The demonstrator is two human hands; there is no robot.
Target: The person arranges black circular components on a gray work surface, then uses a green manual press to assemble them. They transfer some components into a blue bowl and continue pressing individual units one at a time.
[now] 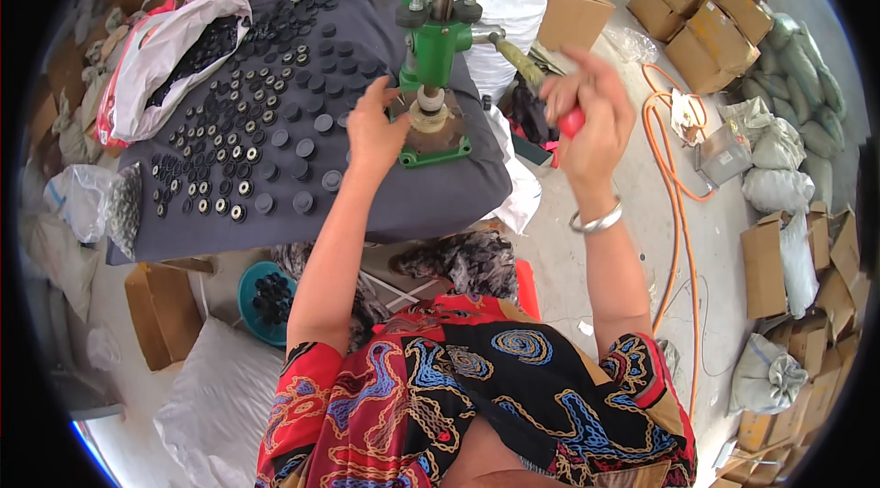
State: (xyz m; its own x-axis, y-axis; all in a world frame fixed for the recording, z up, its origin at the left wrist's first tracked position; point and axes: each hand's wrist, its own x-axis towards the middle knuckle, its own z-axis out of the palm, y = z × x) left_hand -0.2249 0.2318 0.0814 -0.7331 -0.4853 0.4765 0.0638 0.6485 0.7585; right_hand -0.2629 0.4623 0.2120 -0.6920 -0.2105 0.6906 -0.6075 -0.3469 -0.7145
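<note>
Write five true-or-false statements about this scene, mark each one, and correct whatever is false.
1. The right hand is at the red knob of a lever. True.
2. The left hand hangs below the table. False: the left hand is beside the green press, above the table.
3. A silver bangle circles the right wrist. True.
4. The hose on the floor is blue. False: the hose is orange.
5. The teal bowl holds black pieces. True.

Green press (442, 53), upright on dark cloth (435, 199), red-tipped lever (520, 63)
</note>
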